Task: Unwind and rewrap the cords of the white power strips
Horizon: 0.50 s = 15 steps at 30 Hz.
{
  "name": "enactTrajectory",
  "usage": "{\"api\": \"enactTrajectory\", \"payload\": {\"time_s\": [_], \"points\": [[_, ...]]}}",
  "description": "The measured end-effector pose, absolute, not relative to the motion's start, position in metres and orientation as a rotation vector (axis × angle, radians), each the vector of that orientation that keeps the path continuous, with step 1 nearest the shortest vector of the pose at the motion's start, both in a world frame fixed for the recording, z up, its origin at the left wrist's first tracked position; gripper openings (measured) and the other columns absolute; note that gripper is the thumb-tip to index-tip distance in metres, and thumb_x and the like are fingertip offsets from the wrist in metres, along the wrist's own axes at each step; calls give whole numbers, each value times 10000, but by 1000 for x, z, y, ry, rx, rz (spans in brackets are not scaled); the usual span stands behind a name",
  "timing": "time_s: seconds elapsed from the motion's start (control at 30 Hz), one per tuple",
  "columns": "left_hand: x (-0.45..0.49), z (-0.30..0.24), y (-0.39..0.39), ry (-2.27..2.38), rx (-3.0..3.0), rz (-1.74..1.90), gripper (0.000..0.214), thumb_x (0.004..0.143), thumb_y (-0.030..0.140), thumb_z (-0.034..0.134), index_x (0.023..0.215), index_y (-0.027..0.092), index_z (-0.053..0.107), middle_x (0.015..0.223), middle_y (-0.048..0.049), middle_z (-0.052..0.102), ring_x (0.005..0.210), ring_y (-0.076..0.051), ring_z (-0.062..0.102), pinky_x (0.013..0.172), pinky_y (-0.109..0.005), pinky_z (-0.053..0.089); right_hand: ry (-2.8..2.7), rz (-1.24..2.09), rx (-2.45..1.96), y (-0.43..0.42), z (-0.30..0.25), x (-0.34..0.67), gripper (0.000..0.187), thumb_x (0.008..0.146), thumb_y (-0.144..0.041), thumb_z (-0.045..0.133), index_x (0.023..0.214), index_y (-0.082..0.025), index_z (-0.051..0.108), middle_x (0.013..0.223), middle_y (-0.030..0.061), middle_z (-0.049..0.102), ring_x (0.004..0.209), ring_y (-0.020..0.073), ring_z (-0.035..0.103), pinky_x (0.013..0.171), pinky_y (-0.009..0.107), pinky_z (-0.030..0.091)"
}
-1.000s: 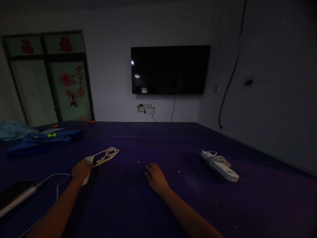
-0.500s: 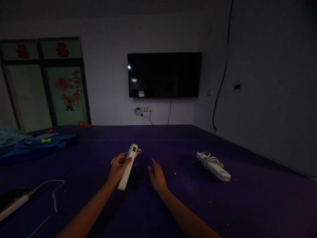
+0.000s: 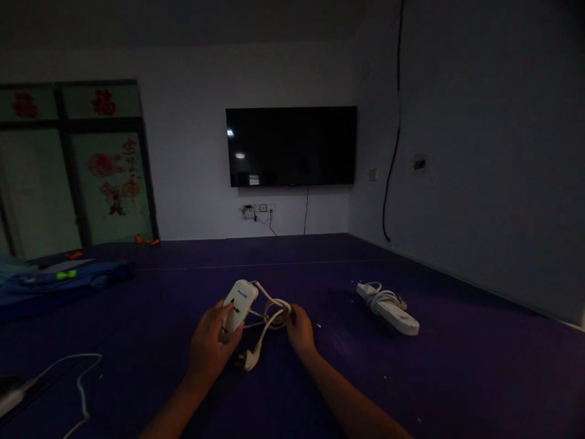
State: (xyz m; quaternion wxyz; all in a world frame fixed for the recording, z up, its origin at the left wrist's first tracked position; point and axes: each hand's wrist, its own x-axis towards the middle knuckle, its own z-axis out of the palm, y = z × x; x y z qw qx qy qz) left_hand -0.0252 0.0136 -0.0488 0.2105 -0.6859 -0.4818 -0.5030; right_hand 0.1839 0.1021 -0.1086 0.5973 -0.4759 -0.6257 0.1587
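Note:
My left hand [image 3: 211,342] is closed around a white power strip [image 3: 241,297], its socket face with dark slots turned up toward me. From the strip's far end runs a white cable [image 3: 273,303], gathered in loose loops. My right hand [image 3: 300,332] pinches those loops on their right side. The plug [image 3: 251,358] dangles at the near end of the cable, between my two hands. Off to the right a second white power strip [image 3: 397,317] lies on the purple surface with its own cord [image 3: 382,297] wrapped around it.
The purple surface [image 3: 347,390] reaches to the wall, with small white scraps on it. At left lie blue cloth [image 3: 98,277], small orange items [image 3: 153,242] and a thin white cable [image 3: 82,384]. A television [image 3: 292,146] hangs on the wall; a black cable [image 3: 392,177] hangs at right.
The strip in my left hand has turned from edge-on to show its socket face. My right hand, empty before, has taken hold of the cable loops. The view has shifted slightly.

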Motion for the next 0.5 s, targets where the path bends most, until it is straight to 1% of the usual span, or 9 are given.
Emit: {"api": "enactTrajectory", "payload": {"time_s": [0.07, 0.13, 0.27, 0.3, 0.4, 0.5], "points": [[-38, -47, 19, -1359, -1848, -1227, 320, 822, 349, 508, 1098, 197, 561, 1162, -121, 605, 1056, -263, 562, 915, -404, 438, -1427, 426, -1064, 101, -105, 185, 298, 846, -376, 406, 915, -166, 605, 856, 84, 661, 793, 214, 616, 746, 330, 472], [-50, -47, 23, -1412, -1812, -1099, 310, 837, 324, 484, 1111, 204, 563, 1181, -122, 598, 1084, -269, 546, 937, -407, 418, -1402, 463, -1010, 101, -99, 187, 345, 853, -430, 395, 925, -165, 603, 830, 75, 660, 766, 207, 612, 710, 315, 472], [-61, -56, 30, -1509, -1812, -982, 348, 847, 305, 453, 1166, 200, 539, 1206, -128, 583, 1117, -274, 525, 936, -399, 417, -1387, 558, -856, 106, -83, 199, 402, 787, -497, 494, 954, -162, 640, 873, 71, 671, 817, 212, 604, 739, 315, 461], [-62, -58, 32, -1528, -1823, -967, 356, 845, 298, 449, 1173, 193, 539, 1203, -134, 584, 1111, -277, 528, 926, -399, 423, -1366, 606, -843, 107, -80, 203, 418, 760, -506, 524, 954, -159, 653, 850, 64, 674, 791, 208, 602, 718, 311, 460], [-60, -65, 35, -1581, -1885, -907, 367, 831, 275, 449, 1174, 201, 556, 1194, -135, 592, 1094, -289, 534, 891, -409, 437, -1277, 809, -880, 104, -74, 215, 437, 681, -509, 602, 912, -148, 690, 663, 18, 643, 612, 169, 563, 583, 273, 431], [-54, -67, 35, -1624, -1976, -824, 375, 811, 260, 465, 1168, 227, 572, 1218, -119, 584, 1088, -291, 535, 885, -425, 431, -1184, 959, -903, 92, -79, 223, 381, 634, -473, 650, 814, -143, 711, 571, 0, 607, 531, 142, 526, 517, 248, 395]]}}
